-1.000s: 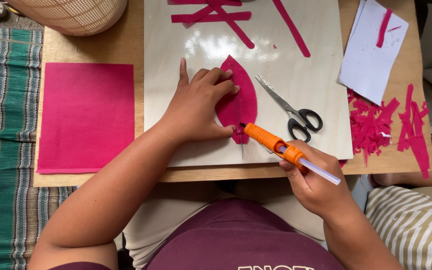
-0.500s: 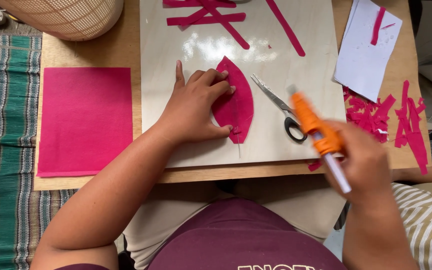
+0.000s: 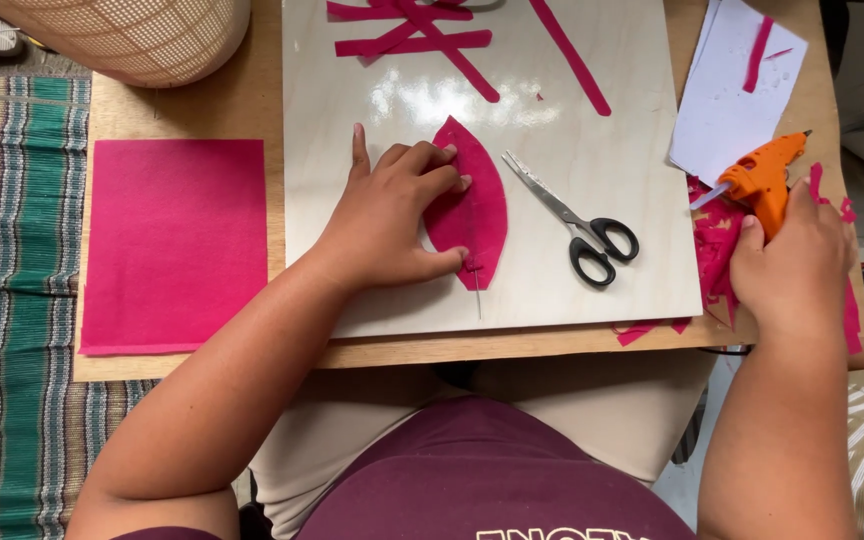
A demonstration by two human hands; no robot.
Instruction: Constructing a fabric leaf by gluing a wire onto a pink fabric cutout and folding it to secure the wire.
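My left hand (image 3: 384, 218) presses flat on a pink leaf-shaped felt piece (image 3: 480, 208) that lies on a pale glossy board (image 3: 552, 120); a thin wire (image 3: 476, 290) sticks out below the leaf's lower tip. My right hand (image 3: 790, 262) grips an orange glue gun (image 3: 764, 180) at the table's right edge, over a heap of pink scraps (image 3: 717, 250). Black-handled scissors (image 3: 577, 222) lie on the board between the two hands, blades pointing up-left.
A pink felt sheet (image 3: 174, 245) lies on the wooden table (image 3: 242, 100) at the left. Pink strips (image 3: 422, 35) sit at the board's top. White paper (image 3: 727, 100) is at the top right, a woven basket (image 3: 132, 35) at the top left, a striped mat (image 3: 7, 300) on the floor.
My right hand carried the glue gun away from the leaf's lower tip, rightward to the table's right edge over the scraps. The left hand stayed pressed on the leaf.
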